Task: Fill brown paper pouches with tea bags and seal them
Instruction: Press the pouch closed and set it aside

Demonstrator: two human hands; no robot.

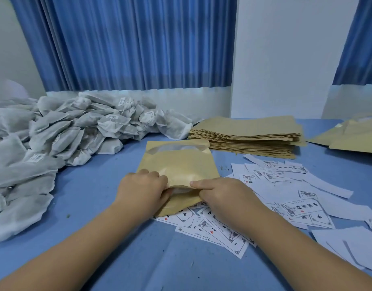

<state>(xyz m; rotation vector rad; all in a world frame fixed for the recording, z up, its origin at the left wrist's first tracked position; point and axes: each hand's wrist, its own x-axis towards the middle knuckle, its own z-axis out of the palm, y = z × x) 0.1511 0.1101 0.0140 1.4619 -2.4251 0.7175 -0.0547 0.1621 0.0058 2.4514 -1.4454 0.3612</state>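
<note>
One brown pouch [176,162] lies flat on the blue table [139,259] in front of the person, with its clear window at the far end and its mouth toward the body. The left hand [142,192] grips the near edge with curled fingers. The right hand [220,194] pinches the upper lip of the same edge, with the index finger laid along it. The mouth is open only a little, and I cannot tell if anything is inside. I judge that the work on this pouch is at its beginning: it is being opened, not yet filled or sealed. A big heap of tea bags [65,131] waits at the left and a thick stack of empty pouches [248,135] behind, so much is left. Printed paper labels [286,185] lie scattered at the right.
</note>
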